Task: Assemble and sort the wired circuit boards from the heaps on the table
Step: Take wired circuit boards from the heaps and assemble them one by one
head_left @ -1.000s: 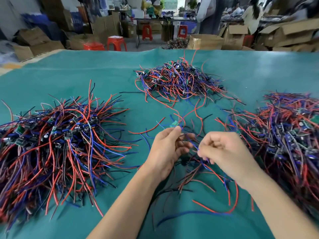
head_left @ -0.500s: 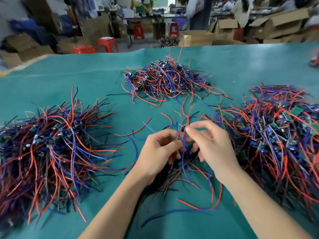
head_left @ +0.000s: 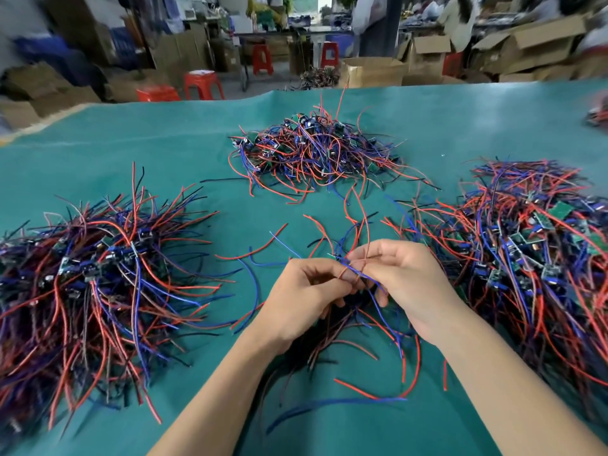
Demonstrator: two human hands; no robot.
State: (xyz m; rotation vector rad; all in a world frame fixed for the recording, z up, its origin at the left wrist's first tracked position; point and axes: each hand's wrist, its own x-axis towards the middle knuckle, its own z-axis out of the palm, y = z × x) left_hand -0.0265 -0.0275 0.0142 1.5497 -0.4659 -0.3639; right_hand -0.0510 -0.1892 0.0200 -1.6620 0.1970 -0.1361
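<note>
Wires (head_left: pixel 357 274) in red and blue are what you hold just below the middle of the view, where your two hands meet above the green table (head_left: pixel 171 153). Your left hand (head_left: pixel 306 297) has its fingers curled, thumb and forefinger pinching the strands from the 9 o'clock side. Your right hand (head_left: pixel 408 284) pinches the same strands from 3 o'clock, fingertips touching those of the left. Whether a circuit board sits between your fingers cannot be told; only a speck of green shows there. Loose wires (head_left: pixel 371 350) trail under your wrists toward 6 o'clock and lie on the cloth.

Three heaps ring your hands. At 9 o'clock lies the left heap (head_left: pixel 98 284), its strands fanned outward. At 12 o'clock sits the far heap (head_left: pixel 316 149), smaller and tangled. At 3 o'clock the right heap (head_left: pixel 533 258) shows many small green boards among its strands and reaches close to your right forearm.

Beyond the far edge of the table stand red stools (head_left: pixel 200 83) and cardboard boxes (head_left: pixel 371 72).
</note>
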